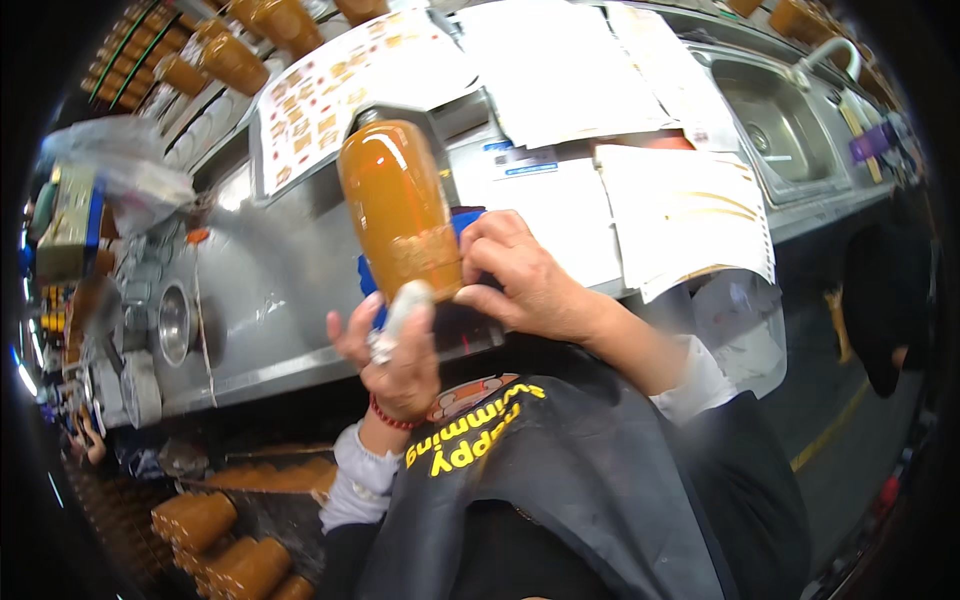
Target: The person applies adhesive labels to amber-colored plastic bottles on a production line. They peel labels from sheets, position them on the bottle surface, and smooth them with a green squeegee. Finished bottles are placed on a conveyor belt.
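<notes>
A glossy orange-brown vase [392,190] lies tilted in front of me, its wider end toward me and its far end by a dark stand. A lighter patterned band, possibly a decal, shows near the close end. My right hand [522,272] has its fingers curled against the vase's right side, thumb at the near edge. My left hand [395,365] is at the near end, fingers apart and blurred. A white wrap or piece of cloth [405,308] covers its index finger, which touches the vase. Something blue [368,275] shows beneath the vase.
A sheet of small printed decals [325,105] lies at the back left. White papers [685,215] cover the counter to the right, before a metal sink [770,125]. A metal bowl [175,325] sits left. Several more brown vases [195,520] stand lower left and behind.
</notes>
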The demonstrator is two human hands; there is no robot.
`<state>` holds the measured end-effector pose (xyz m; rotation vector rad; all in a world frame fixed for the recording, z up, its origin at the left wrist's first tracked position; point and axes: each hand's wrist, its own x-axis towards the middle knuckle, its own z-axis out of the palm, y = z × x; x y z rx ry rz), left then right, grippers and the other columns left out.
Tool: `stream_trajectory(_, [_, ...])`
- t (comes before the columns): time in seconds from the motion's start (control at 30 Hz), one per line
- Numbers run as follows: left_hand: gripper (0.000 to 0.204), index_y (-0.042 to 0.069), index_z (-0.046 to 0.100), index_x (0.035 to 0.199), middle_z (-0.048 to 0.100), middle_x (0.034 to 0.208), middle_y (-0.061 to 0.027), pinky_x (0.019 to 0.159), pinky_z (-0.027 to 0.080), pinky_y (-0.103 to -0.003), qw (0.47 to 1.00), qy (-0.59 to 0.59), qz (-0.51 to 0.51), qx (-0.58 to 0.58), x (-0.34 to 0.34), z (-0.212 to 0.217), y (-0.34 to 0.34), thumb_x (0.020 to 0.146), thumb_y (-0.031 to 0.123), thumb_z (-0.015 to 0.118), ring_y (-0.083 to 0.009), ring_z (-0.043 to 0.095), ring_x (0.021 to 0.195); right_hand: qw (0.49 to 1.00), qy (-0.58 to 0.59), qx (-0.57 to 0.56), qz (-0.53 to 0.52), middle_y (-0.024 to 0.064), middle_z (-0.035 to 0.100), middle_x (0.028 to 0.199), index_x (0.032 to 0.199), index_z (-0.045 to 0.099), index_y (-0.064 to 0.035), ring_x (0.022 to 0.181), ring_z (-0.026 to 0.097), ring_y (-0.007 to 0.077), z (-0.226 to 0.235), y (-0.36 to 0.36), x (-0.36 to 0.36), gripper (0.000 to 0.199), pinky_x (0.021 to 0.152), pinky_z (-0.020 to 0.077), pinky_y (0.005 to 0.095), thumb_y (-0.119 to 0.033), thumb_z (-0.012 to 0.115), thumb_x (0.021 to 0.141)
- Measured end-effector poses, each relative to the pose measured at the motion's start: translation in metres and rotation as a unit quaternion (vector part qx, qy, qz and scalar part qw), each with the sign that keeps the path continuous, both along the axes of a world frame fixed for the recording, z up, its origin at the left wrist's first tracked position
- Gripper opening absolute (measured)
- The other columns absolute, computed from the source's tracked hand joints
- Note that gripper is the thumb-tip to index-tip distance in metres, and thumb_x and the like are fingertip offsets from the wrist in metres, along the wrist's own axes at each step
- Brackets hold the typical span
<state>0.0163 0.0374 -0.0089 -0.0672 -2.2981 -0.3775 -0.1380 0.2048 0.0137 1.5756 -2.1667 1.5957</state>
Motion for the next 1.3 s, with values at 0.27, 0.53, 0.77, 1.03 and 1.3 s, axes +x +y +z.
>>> stream_trajectory(0.27, [0.05,-0.007,0.048,0.143,0.054,0.14,-0.0248,0.12,0.017,-0.053,0.986,-0.056,0.034,0.154,0.016,-0.024,-0.01,0.099,0.016,0.055,-0.0406,0.04,0.139,1.0,0.013,0.004,0.008,0.0133,0.056,0.105,0.089,0.059,-0.0052,0.106,0.053,0.034,-0.002,0.006,-0.004,0.02,0.095,0.0443,0.0416,-0.01,0.076,0.08])
stream_trajectory(0.53, [0.074,-0.009,0.037,0.147,0.041,0.144,-0.0298,0.112,0.033,-0.049,0.988,-0.068,0.01,0.142,-0.012,-0.009,-0.018,0.094,0.031,0.069,-0.0423,0.034,0.139,0.873,0.056,0.315,-0.369,0.0117,0.063,0.12,0.123,0.071,-0.0123,0.115,0.055,0.0295,0.0,0.141,-0.203,0.045,0.095,0.0486,0.0416,0.006,0.055,0.085])
stream_trajectory(0.77, [0.075,-0.007,0.034,0.148,0.036,0.147,-0.0302,0.112,0.036,-0.047,0.972,-0.079,0.005,0.221,-0.01,-0.021,-0.022,0.097,0.038,0.065,-0.0406,0.038,0.137,0.722,0.176,0.528,-0.41,0.0037,0.053,0.137,0.131,0.068,-0.0314,0.132,0.044,0.0273,-0.013,0.182,-0.325,0.04,0.099,0.0427,0.0596,-0.018,0.053,0.097])
stream_trajectory(1.03, [0.079,-0.004,0.035,0.149,0.038,0.147,-0.027,0.111,0.036,-0.045,0.956,-0.103,0.004,0.275,-0.007,-0.025,-0.023,0.097,0.049,0.062,-0.0364,0.04,0.137,0.697,0.209,0.517,-0.452,0.0046,0.056,0.131,0.111,0.076,-0.0222,0.129,0.046,0.0278,-0.013,0.202,-0.359,0.025,0.097,0.0429,0.0569,-0.022,0.057,0.095])
stream_trajectory(1.3, [0.082,-0.003,0.037,0.149,0.042,0.146,-0.0255,0.11,0.035,-0.045,0.948,-0.102,0.006,0.301,-0.005,-0.03,-0.025,0.095,0.054,0.063,-0.0363,0.04,0.136,0.774,-0.076,0.395,-0.49,0.0159,0.075,0.09,0.091,0.077,-0.0055,0.085,0.071,0.0336,-0.031,0.222,-0.422,0.05,0.085,0.0521,0.0408,-0.054,0.066,0.086])
